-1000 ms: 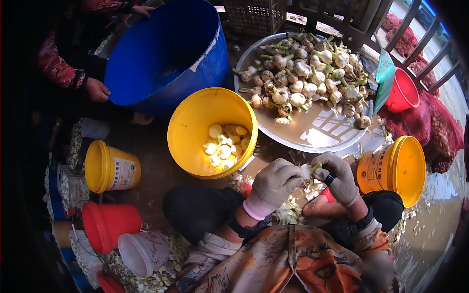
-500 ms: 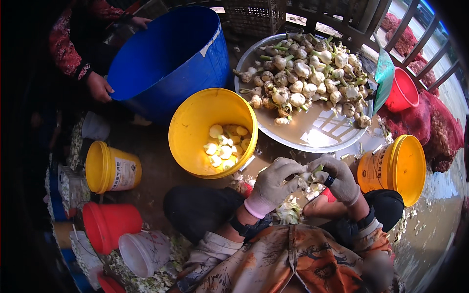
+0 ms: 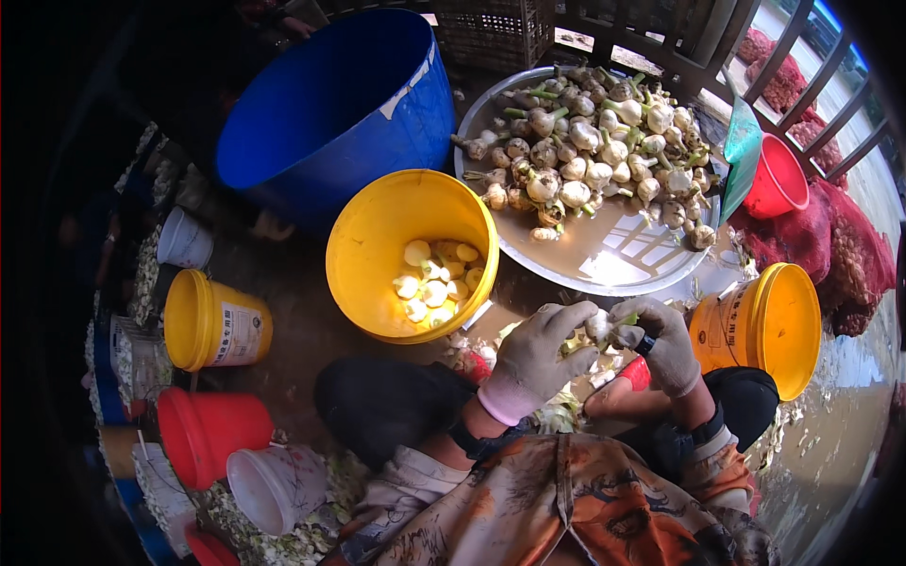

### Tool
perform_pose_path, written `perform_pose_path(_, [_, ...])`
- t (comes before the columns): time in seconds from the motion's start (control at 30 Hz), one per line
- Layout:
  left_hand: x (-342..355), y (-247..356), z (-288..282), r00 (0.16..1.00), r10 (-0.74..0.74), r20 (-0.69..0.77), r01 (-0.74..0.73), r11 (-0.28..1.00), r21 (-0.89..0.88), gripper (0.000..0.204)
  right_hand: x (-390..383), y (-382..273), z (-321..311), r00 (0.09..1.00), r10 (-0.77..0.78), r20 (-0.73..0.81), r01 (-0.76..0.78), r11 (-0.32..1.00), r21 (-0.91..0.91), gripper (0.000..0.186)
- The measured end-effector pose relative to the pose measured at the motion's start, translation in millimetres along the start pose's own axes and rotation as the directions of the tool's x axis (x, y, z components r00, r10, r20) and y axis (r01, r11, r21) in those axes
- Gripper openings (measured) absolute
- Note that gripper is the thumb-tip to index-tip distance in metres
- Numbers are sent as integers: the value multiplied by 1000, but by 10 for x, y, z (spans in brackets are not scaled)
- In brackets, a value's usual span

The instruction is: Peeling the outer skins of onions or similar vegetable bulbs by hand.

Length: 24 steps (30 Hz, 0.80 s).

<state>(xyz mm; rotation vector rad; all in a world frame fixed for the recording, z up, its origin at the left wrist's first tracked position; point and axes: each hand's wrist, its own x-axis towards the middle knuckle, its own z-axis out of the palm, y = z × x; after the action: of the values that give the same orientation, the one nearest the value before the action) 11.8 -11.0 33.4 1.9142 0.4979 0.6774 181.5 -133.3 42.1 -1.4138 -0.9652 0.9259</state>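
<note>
Nearest, below the hands, spreads the person's loose orange-and-grey patterned shirt. Above it, the left hand, in a pale grey knitted glove with a pink cuff, has its thumb and forefinger parted in a curve beside a whitish round garlic bulb with a green stalk; whether its fingertips touch the bulb I cannot tell. The right hand, gloved alike and with a dark band on one finger, is pinched around the stalk end of that bulb, which is up between the two hands. Pale leafy garlic trimmings lie beneath them, between the knees. To the left sit a whitish plastic bucket and a red plastic bucket, side by side. Beyond the left hand, a large round yellow plastic bucket holds clean white trimmed bulbs. Farther off, a wide round silvery metal pan carries a heap of soil-stained garlic bulbs, with a big blue plastic tub to its left. Red mesh sacks lie at the far right by a dark slatted railing.
</note>
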Motion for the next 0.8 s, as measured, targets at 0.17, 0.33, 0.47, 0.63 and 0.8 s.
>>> perform_pose_path(0.17, [-137, -60, 96, 968, 210, 138, -243, 925, 294, 28, 17, 8, 65, 997, 72, -31, -68, 993, 99, 16])
perform_pose_path(0.33, [-269, -196, 123, 980, -19, 196, 7, 998, 65, 29, 68, -56, 48, 976, 173, -135, -137, 961, 242, 22])
perform_pose_path(0.47, [-30, 125, 35, 987, -156, -41, 153, 985, -80, 31, 0, 4, 126, 980, 118, -158, -90, 981, 175, 19])
perform_pose_path(0.63, [-24, -330, 54, 972, -40, -232, 61, 995, 83, 21, -49, -81, 218, 980, 145, -135, -96, 944, 315, 16])
perform_pose_path(0.8, [-15, -451, -92, 989, 108, -97, -82, 968, 238, 20, -45, -49, 76, 983, 112, -144, -89, 984, 156, 9])
